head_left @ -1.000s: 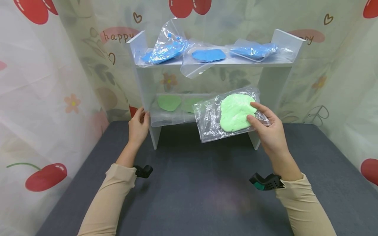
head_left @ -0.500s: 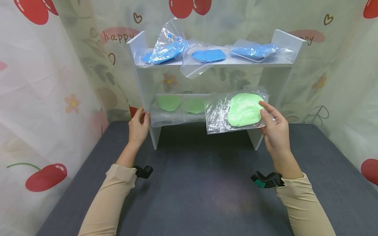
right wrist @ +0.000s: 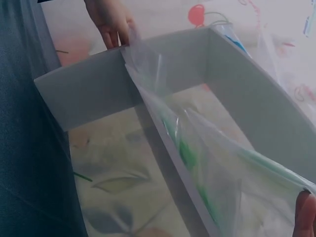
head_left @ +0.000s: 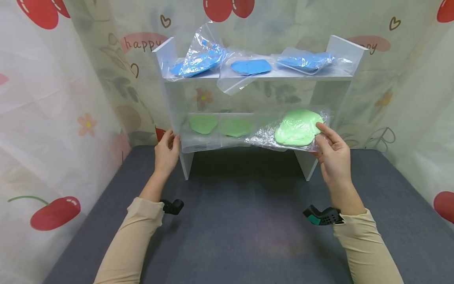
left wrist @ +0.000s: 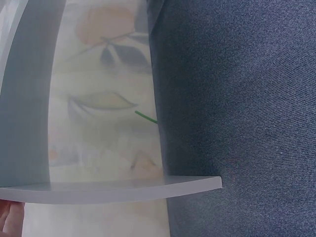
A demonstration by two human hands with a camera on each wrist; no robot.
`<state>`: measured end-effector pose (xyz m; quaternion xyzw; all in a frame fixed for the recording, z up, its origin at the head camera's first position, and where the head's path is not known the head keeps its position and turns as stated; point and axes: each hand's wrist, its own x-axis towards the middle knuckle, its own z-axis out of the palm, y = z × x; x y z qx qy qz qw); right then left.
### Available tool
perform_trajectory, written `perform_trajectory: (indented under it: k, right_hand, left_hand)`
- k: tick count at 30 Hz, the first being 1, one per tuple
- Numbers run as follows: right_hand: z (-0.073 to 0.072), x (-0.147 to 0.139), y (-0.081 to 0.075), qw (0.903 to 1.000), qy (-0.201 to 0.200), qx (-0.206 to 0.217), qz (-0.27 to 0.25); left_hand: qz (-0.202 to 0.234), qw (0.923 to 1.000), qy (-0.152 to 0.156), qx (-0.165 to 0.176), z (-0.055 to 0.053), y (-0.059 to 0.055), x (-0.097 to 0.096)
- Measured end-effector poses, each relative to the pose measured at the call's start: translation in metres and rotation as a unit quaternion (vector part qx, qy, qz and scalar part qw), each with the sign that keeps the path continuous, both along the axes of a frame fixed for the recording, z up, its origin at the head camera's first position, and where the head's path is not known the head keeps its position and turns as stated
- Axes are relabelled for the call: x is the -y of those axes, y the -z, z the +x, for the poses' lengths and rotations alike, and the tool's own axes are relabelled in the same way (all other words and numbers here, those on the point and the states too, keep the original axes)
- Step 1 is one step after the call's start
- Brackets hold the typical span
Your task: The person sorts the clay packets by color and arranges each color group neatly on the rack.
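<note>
In the head view, my right hand (head_left: 335, 157) pinches the right edge of a clear plastic bag holding a flat light-green slab (head_left: 298, 128), clay-like in look. The bag is at the right part of the lower board of a white shelf (head_left: 175, 98); its left end overlaps a neighbouring bag. Two more bagged green slabs lie on that board, one at left (head_left: 203, 123) and one in the middle (head_left: 235, 127). My left hand (head_left: 166, 156) rests its fingers against the outer side of the shelf's left panel. The right wrist view shows that hand (right wrist: 108, 19) outside the panel (right wrist: 94, 89).
Three bagged blue slabs lie on the top board: left (head_left: 198, 63), middle (head_left: 250, 67) and right (head_left: 305, 61). The shelf stands at the back of a dark table (head_left: 241, 221). Patterned cloth (head_left: 88, 98) hangs behind and at both sides.
My right hand has moved right and slightly back, bringing the green bag from a tilt in front of the shelf to its lower board. The left hand stays put.
</note>
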<state>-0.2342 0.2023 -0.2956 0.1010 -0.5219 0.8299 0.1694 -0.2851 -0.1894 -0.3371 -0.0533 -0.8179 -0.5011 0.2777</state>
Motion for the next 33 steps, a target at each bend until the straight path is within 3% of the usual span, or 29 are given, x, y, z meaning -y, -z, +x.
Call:
perform_trajectory:
  k: [9,16,24,33]
  right_hand:
    - [-0.008,0.0,0.006,0.9997,0.004,-0.01,-0.022]
    - [-0.02,0.006,0.014,0.9957,0.092,-0.003,-0.015]
    - [-0.031,0.011,0.024,0.9816,0.189,0.01,0.027]
    - [-0.039,0.014,0.033,0.9735,0.224,0.032,0.032]
  left_hand:
    - [0.001,1.0,-0.001,-0.005,-0.001,0.001,0.0]
    - [-0.001,1.0,-0.001,-0.006,-0.001,0.0,0.0]
    - [-0.001,1.0,-0.001,-0.003,-0.001,0.001,0.0]
    - [-0.001,1.0,-0.002,-0.002,-0.002,0.001,0.001]
